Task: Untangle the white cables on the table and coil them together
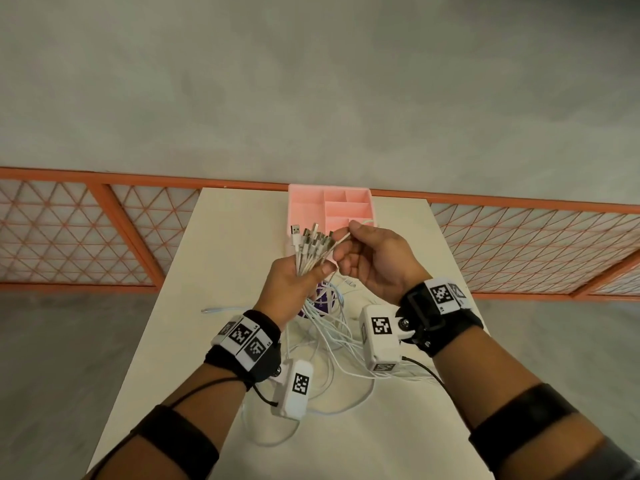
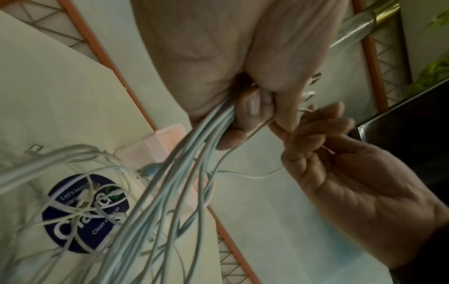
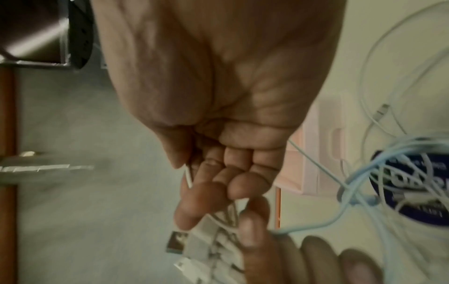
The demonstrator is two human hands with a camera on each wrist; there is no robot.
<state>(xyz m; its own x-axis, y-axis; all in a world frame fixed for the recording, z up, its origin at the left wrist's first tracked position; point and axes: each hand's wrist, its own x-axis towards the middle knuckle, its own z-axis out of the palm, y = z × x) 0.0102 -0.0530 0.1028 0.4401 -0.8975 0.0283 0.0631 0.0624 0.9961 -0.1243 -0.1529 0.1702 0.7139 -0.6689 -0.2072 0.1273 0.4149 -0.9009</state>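
Above the table's middle, my left hand (image 1: 294,278) grips a bunch of several white cables (image 1: 310,252) just below their USB plugs (image 1: 313,235), which fan upward. The cables' lower lengths (image 2: 170,182) hang from the fist to a loose tangle (image 1: 332,344) on the table. My right hand (image 1: 370,258) is right beside the bunch and pinches one thin white cable (image 1: 341,237) between thumb and forefinger near the plug ends; the cable loops over the fingers (image 1: 367,221). In the right wrist view the pinched cable (image 3: 188,176) shows at the thumb tip.
A pink compartment organiser (image 1: 329,206) stands at the table's far edge, just behind the hands. A round dark blue sticker (image 2: 85,213) lies under the tangle. One cable end (image 1: 214,310) lies out to the left. An orange mesh railing (image 1: 104,233) runs behind the table.
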